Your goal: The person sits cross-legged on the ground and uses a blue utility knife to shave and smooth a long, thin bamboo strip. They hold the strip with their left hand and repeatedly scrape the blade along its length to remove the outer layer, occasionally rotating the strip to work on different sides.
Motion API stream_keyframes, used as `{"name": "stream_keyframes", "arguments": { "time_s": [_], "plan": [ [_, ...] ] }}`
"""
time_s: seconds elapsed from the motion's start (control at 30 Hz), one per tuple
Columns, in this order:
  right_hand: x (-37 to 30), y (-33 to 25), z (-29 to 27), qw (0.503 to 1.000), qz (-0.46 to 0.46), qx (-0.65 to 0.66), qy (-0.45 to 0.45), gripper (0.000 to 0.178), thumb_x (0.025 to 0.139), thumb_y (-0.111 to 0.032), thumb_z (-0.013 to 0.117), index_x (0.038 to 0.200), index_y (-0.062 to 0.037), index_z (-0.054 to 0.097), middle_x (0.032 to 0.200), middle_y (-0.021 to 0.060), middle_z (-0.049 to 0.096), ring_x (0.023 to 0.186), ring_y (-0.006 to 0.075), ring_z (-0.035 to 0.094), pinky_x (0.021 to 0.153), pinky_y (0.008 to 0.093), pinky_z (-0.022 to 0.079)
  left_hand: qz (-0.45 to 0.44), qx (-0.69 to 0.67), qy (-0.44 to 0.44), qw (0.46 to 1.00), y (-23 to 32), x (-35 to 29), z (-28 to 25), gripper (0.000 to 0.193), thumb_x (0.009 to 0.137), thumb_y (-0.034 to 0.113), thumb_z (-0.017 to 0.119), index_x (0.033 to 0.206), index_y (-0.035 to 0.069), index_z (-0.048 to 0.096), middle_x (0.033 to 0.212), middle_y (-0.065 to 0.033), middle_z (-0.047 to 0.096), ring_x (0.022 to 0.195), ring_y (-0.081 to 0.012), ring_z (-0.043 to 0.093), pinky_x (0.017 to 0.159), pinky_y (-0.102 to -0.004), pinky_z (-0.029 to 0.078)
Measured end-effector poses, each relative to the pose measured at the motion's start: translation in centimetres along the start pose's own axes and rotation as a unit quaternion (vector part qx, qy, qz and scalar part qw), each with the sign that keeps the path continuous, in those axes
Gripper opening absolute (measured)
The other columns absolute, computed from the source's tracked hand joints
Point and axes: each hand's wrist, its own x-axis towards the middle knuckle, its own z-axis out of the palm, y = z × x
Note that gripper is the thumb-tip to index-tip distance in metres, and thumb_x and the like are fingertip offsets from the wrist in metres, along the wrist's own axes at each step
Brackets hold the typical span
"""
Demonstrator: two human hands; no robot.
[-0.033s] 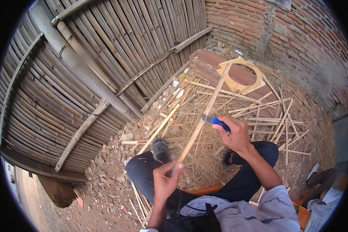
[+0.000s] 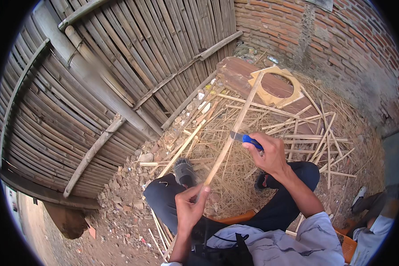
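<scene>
My left hand [image 2: 189, 207] is closed round the near end of a long, flat bamboo strip [image 2: 222, 158], thumb on top. The strip slants away from me, up and to the right. Its far end overlaps the left side of a tan cut-out sheet with a round hole [image 2: 275, 101]; I cannot tell whether they touch. In my right hand [image 2: 271, 154] is a blue-handled utility knife [image 2: 252, 142], fingers wrapped round the handle. The knife's blade points left and lies against the strip about midway along it.
Thin shavings [image 2: 235, 195] cover the ground between my feet. Loose bamboo strips [image 2: 328, 137] lie crisscrossed on the right. A brown board [image 2: 232, 73] rests beneath the cut-out sheet. A bamboo fence [image 2: 173, 40] stands left, a brick wall [image 2: 288, 26] behind. Another person [image 2: 379, 221] sits at the right.
</scene>
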Motion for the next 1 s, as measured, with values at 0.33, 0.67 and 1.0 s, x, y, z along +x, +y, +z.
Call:
{"name": "stream_keyframes", "arguments": {
  "time_s": [0.33,0.67,1.0],
  "plan": [
    [3.5,4.3,-1.4,0.997,0.057,-0.045,0.016,0.034,0.103,-0.034,0.077,0.109,-0.0007,0.078,0.087,0.0185,0.079,0.068,0.0326,0.076,0.063,0.0397,0.058,-0.049,0.045,0.015,0.998,-0.1,-1.7,-1.4,0.028,0.104,0.021,0.08,0.12,-0.002,0.083,0.078,-0.0014,0.07,0.072,-0.0038,0.051,0.061,-0.0246,0.039],
    [11.5,11.8,-2.6,0.981,0.147,-0.106,0.069,0.042,0.106,-0.043,0.069,0.108,-0.0023,0.079,0.074,0.0223,0.071,0.069,0.0393,0.072,0.067,0.0497,0.054,-0.079,0.033,0.03,0.996,-0.8,-1.9,-3.1,0.028,0.107,0.022,0.077,0.119,-0.002,0.083,0.072,0.0041,0.061,0.068,-0.0036,0.045,0.058,-0.0252,0.036],
    [6.5,6.1,-1.4,0.98,0.18,-0.076,-0.039,0.038,0.113,-0.039,0.058,0.119,-0.0029,0.068,0.076,0.0202,0.07,0.07,0.0421,0.071,0.068,0.053,0.051,-0.108,-0.015,-0.069,0.992,-0.7,0.4,-3.2,0.047,0.12,0.036,0.05,0.13,-0.002,0.076,0.077,0.0054,0.051,0.065,-0.0043,0.04,0.057,-0.0252,0.032]
  ]
}}
